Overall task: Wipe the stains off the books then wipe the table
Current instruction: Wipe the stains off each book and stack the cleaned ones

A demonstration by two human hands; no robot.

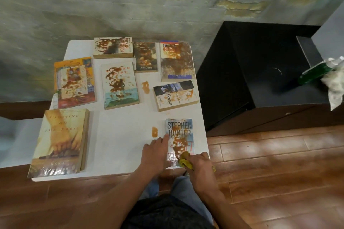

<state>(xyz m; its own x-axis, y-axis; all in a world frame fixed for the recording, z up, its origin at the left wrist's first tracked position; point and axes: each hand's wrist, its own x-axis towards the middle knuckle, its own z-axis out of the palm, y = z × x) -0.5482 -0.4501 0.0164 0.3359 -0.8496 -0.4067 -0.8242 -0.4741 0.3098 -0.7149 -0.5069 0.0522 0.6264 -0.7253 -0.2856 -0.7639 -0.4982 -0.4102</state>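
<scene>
The Stephen Hunter paperback (179, 140) lay flat at the near right corner of the white table (119, 135), its cover smeared with brown stain. The person's left hand (155, 154) rested flat with straight fingers along the book's left edge, steadying it. The right hand (200, 164) gripped a bunched yellow cloth (185, 161), pressed on the book's near end. Just left of that book sat a brown stain spot (154, 132) on the table. Beyond it lay the Contact paperback (175, 95), also stained.

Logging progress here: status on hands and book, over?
Left hand flat, steadying the stained Stephen Hunter paperback. Right hand grips yellow cloth on its lower cover. Nothing in the way.
</scene>
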